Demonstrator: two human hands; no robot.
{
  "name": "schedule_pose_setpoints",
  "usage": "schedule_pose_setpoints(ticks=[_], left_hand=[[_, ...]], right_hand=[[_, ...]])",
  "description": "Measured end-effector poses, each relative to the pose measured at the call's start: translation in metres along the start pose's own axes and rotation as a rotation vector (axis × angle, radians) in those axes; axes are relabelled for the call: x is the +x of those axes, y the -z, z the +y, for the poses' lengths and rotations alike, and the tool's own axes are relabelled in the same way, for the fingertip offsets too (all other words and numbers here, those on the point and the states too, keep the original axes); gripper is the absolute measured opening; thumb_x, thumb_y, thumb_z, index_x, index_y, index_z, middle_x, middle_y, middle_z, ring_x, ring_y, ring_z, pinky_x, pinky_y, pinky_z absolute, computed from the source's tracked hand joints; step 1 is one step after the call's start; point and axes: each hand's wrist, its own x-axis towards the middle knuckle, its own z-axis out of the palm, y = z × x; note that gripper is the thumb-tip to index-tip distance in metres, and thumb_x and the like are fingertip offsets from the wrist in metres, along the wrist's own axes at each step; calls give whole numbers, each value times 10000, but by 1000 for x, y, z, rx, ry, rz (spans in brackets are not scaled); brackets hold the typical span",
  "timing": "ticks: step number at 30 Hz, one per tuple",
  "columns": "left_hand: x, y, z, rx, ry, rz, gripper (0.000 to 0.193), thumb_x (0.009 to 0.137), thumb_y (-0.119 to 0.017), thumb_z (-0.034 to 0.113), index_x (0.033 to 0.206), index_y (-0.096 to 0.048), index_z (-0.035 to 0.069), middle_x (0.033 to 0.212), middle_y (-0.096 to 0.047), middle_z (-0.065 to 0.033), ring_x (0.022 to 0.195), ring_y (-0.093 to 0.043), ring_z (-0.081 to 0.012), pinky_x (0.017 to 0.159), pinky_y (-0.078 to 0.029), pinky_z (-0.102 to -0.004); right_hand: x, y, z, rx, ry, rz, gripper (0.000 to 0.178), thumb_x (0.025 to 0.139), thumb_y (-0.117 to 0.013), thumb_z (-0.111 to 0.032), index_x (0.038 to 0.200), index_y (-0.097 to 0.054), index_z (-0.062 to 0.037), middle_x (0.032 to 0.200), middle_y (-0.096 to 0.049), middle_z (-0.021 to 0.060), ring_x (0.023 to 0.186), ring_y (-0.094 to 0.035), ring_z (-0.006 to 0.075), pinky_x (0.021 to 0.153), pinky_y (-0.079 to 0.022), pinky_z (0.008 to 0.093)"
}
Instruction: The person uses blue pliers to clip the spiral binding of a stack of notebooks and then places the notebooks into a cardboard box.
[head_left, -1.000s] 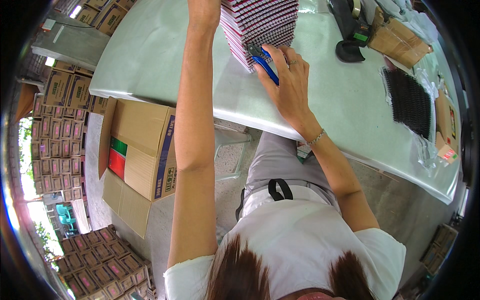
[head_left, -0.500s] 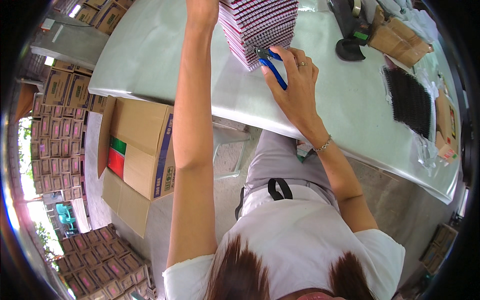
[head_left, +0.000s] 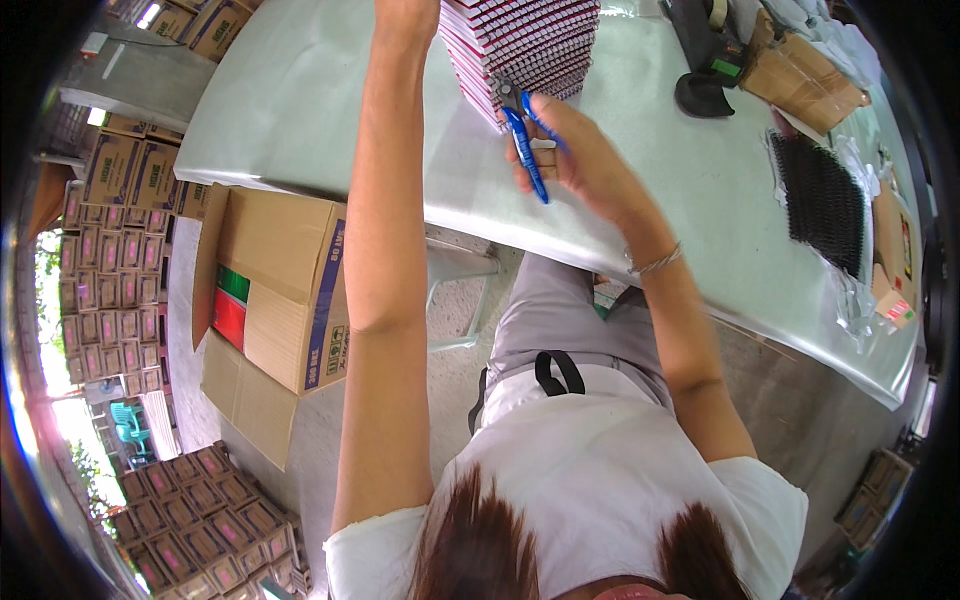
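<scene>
The right hand [head_left: 588, 165] is curled part-way around a pair of blue-handled pliers [head_left: 520, 140], its handles spread apart. The head of the pliers is at the near lower corner of a tall stack of spiral-bound notebooks [head_left: 525, 45]; whether it touches them I cannot tell. The left hand [head_left: 408, 12] is cut off by the upper edge beside the stack, so its fingers and grip cannot be told. The stack stands on a pale, glossy table [head_left: 310, 110]. To its right lie a black tape dispenser [head_left: 705, 95], a taped brown box [head_left: 800, 80] and a black coil bundle [head_left: 815, 195]. Left of the left forearm, an open carton [head_left: 275, 270] sits beside the table, with stacked cartons [head_left: 200, 510] beyond.
</scene>
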Motion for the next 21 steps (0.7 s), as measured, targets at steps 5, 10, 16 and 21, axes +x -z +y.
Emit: schedule_pose_setpoints(ticks=[5,10,16,21], left_hand=[[-4,-2,4,29,39,11,327,1026,-483,328,1092,-673,69,868,-567,22,734,-472,-71,650,-378,-235],[-6,-3,8,33,103,25,307,1022,-496,323,1081,-677,82,779,-521,51,641,-422,-48,562,-332,-230],[-3,-2,0,13,-26,12,335,1024,-484,323,1099,-673,57,858,-566,19,725,-467,-74,638,-372,-235],[-2,2,-4,52,-38,10,337,1021,-487,313,1099,-676,45,914,-594,4,790,-498,-91,700,-398,-244]], right_hand=[[-3,3,-6,-21,-43,-21,353,971,-631,-308,1229,-592,-70,1043,-627,91,853,-589,225,802,-460,379],[-15,-9,-4,-520,286,244,410,909,-701,-281,1271,-602,-115,1213,-571,139,1108,-504,296,1014,-318,448],[-11,-16,1,-584,370,280,390,930,-683,-293,1269,-605,-117,1169,-593,144,1072,-532,300,990,-349,437],[-3,-6,-13,342,-303,-177,337,1006,-575,-328,1200,-598,-54,925,-650,153,867,-640,322,810,-487,409]])
